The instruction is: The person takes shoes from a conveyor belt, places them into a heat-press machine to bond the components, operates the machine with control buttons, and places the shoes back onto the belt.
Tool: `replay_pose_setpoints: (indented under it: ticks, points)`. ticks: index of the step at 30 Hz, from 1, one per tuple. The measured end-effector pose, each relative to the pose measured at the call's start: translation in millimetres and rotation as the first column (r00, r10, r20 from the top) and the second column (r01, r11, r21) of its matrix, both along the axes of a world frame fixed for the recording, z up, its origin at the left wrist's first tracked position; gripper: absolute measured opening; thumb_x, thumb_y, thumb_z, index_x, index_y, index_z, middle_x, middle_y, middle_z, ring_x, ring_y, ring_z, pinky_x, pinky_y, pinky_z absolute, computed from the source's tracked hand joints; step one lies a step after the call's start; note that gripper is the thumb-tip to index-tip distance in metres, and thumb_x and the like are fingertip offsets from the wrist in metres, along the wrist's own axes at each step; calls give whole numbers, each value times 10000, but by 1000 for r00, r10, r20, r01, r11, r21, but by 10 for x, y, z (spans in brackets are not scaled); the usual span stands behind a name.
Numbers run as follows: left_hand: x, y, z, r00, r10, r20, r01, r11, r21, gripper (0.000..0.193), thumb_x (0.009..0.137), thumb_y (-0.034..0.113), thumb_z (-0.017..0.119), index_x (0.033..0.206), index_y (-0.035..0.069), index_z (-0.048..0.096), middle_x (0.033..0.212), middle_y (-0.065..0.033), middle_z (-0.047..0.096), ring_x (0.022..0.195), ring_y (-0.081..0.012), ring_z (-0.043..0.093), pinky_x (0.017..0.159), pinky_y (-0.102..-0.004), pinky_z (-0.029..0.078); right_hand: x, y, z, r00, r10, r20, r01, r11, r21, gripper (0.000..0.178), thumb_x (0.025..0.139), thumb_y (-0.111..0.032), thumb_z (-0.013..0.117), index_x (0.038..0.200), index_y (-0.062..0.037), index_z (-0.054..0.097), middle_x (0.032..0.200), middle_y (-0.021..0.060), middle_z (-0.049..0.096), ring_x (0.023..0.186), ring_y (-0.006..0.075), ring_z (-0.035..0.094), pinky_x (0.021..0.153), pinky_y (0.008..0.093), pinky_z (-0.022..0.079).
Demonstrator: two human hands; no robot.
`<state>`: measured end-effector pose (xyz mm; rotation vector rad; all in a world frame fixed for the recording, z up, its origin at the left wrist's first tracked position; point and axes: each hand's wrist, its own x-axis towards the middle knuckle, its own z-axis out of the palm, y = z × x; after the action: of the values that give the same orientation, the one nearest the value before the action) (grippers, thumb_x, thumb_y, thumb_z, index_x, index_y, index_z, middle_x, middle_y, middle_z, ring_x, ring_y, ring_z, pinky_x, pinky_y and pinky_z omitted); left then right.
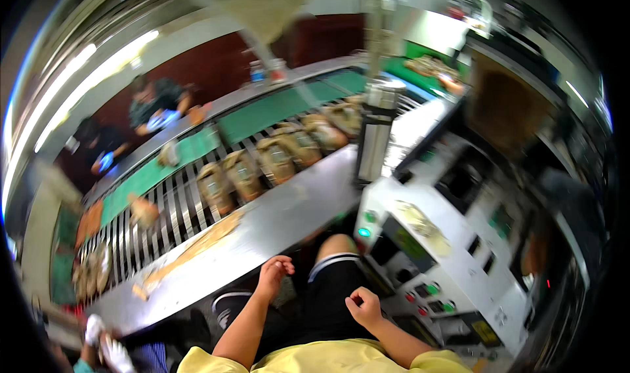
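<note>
My left hand [273,276] is in the air above my lap, near the bench edge, with its fingers loosely bent and slightly apart and nothing in them. Over my right thigh, beside the white machine [459,268], hangs my right hand [365,306]. Its fingers are curled closed, and no object shows in them. Neither hand touches anything. Ahead of them, a row of tan shoes [275,160] stands on the slatted conveyor [174,209]. A single shoe [144,210] lies apart from the row on the left, blurred.
A metal ledge [295,202] with a strip of brown tape [197,247] runs before me. The machine's panel carries a lit green button [364,232]. Across the conveyor, two people with blue gloves [164,119] work. Another person's white-gloved hand [117,353] shows at lower left.
</note>
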<state>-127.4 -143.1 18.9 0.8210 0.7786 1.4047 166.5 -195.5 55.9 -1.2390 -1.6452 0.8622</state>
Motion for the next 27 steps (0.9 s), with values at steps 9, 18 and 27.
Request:
replay_pose_setpoints:
  ticks: [9,18,27]
  points:
    - [-1862,-1287,-253,691,720,-62,-722,685,-97,268,912,181,455,1045,-18,577,847,-99,619,785,-176,590,740,-305,490,-2277,1857,-96,782,489,386,-561,823,95,137,760,-177,641,699,-72,577,655,95,578,615,278,587,565,382,465]
    - [-3583,-603,-212,450,825,-341,-890,445,-97,211,950,175,485,941,15,622,773,-59,621,672,-140,591,629,-244,491,-3590,2431,-721,746,304,592,-496,847,191,205,779,-242,600,654,-81,582,705,118,615,701,328,600,616,450,477]
    - [-5310,776,-886,360,769,-529,-933,286,-219,324,914,315,524,1048,49,650,880,-39,652,792,-133,575,735,-290,442,-3648,2514,-660,741,269,615,-485,848,214,245,775,-218,615,580,-98,526,624,102,578,591,325,573,535,447,455]
